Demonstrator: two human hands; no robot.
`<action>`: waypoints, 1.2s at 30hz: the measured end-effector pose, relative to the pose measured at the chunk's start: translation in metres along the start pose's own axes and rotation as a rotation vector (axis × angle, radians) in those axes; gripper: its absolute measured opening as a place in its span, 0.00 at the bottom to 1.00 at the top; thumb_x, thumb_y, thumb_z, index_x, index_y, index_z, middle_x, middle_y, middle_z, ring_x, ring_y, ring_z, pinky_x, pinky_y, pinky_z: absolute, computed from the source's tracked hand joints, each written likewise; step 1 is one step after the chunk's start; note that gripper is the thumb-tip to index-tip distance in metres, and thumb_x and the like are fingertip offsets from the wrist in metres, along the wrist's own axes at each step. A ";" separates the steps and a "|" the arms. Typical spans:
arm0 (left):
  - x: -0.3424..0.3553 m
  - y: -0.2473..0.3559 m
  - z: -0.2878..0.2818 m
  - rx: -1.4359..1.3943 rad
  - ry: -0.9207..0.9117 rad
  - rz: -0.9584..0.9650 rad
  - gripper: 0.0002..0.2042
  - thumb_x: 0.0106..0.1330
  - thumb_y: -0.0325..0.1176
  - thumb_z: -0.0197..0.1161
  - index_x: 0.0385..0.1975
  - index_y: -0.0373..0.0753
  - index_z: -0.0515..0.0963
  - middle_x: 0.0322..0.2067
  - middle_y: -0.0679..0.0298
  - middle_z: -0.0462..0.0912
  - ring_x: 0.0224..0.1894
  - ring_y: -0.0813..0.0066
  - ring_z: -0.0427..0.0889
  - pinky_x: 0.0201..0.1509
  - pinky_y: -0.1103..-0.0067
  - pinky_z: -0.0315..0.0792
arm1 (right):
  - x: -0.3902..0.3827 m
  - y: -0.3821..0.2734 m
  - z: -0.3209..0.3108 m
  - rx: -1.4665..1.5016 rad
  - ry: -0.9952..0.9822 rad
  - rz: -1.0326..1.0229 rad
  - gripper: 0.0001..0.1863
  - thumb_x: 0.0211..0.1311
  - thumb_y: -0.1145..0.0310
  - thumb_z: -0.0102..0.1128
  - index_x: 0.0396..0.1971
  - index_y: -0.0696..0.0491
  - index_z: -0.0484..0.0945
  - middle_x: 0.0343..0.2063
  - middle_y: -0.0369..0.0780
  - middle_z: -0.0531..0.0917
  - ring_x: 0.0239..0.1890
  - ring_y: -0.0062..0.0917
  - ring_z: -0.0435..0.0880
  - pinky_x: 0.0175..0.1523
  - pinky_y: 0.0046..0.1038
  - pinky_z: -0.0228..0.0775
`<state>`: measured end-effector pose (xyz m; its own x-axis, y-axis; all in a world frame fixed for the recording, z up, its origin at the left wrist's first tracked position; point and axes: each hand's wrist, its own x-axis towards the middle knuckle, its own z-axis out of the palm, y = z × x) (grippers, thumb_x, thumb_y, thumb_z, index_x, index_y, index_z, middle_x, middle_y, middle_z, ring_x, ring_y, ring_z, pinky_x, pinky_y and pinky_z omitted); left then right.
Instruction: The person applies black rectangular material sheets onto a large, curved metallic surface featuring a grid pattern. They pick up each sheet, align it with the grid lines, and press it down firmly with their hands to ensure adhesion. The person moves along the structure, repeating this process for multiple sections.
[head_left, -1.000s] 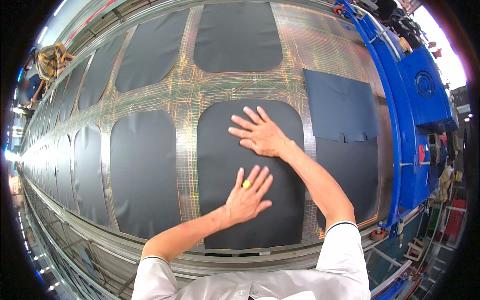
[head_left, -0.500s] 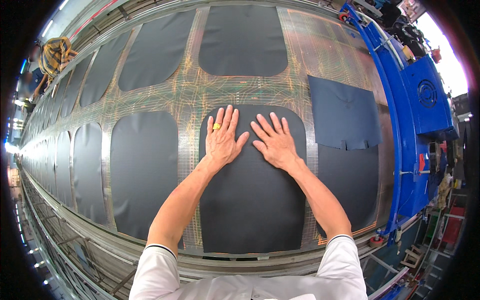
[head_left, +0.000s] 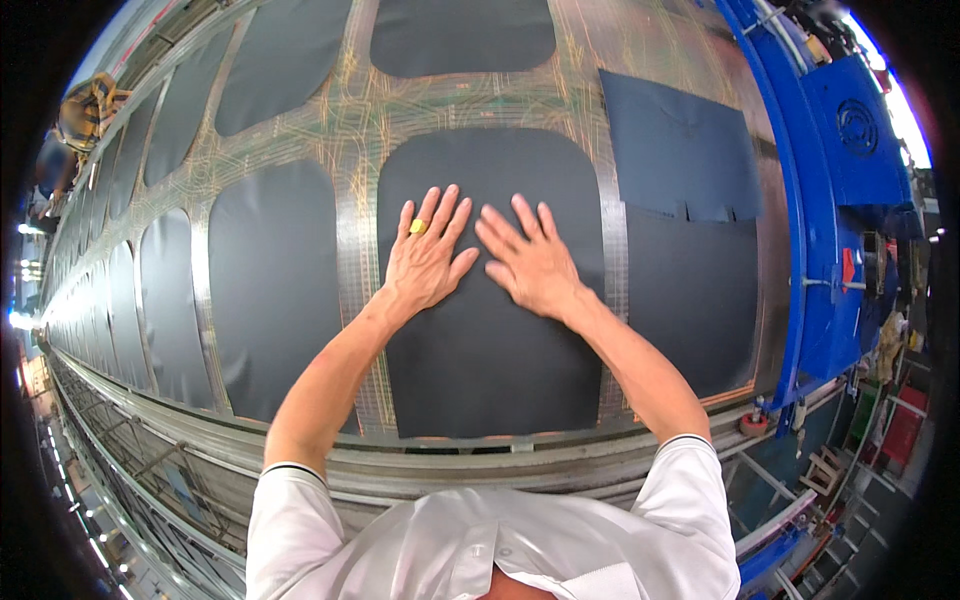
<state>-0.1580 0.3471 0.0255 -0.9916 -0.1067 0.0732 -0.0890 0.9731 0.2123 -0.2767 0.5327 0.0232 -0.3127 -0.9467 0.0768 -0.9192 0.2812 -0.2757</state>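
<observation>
A black sheet panel (head_left: 495,370) with rounded far corners lies flat on the long printing table (head_left: 355,190) in front of me. My left hand (head_left: 428,258) rests on its left part, fingers spread, with a yellow band on one finger. On the middle of the same panel lies my right hand (head_left: 530,262), palm down and fingers apart. Neither hand grips anything. To the right, a smaller blue-grey piece (head_left: 680,150) with notches along its near edge overlaps another black panel (head_left: 692,310).
Several more black panels (head_left: 275,280) lie in two rows toward the left. A blue machine frame (head_left: 785,200) crosses the table's right end. Metal rails (head_left: 500,465) run along the near edge. Another person (head_left: 90,110) stands at the far left.
The view has shifted, so the panels sit higher in the picture. Both hands now lie nearer the middle of the panel, farther from its far edge, still flat with fingers spread.
</observation>
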 end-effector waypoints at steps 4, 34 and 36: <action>-0.095 0.030 -0.029 -0.094 -0.312 0.141 0.35 0.65 0.52 0.60 0.70 0.43 0.61 0.73 0.51 0.52 0.75 0.46 0.48 0.74 0.49 0.46 | -0.108 -0.072 -0.001 0.171 -0.194 -0.130 0.34 0.66 0.47 0.54 0.69 0.43 0.64 0.72 0.34 0.59 0.75 0.41 0.49 0.76 0.51 0.40; -0.127 0.062 -0.017 -0.332 -0.444 0.585 0.32 0.71 0.54 0.53 0.70 0.44 0.60 0.73 0.54 0.51 0.75 0.53 0.49 0.75 0.53 0.48 | 0.088 0.049 0.017 -0.035 0.098 0.069 0.34 0.72 0.44 0.42 0.72 0.48 0.59 0.73 0.38 0.57 0.77 0.40 0.45 0.78 0.48 0.35; -0.112 0.050 -0.007 -0.136 -0.353 0.508 0.34 0.68 0.53 0.57 0.71 0.45 0.60 0.74 0.61 0.52 0.75 0.55 0.48 0.74 0.53 0.48 | 0.092 0.039 0.017 -0.052 0.057 -0.045 0.35 0.72 0.44 0.44 0.71 0.49 0.60 0.73 0.39 0.58 0.76 0.41 0.46 0.78 0.49 0.35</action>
<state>-0.0511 0.4063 0.0347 -0.8804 0.4578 -0.1237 0.3904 0.8478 0.3590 -0.3373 0.4540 0.0032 -0.2822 -0.9487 0.1429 -0.9434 0.2473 -0.2210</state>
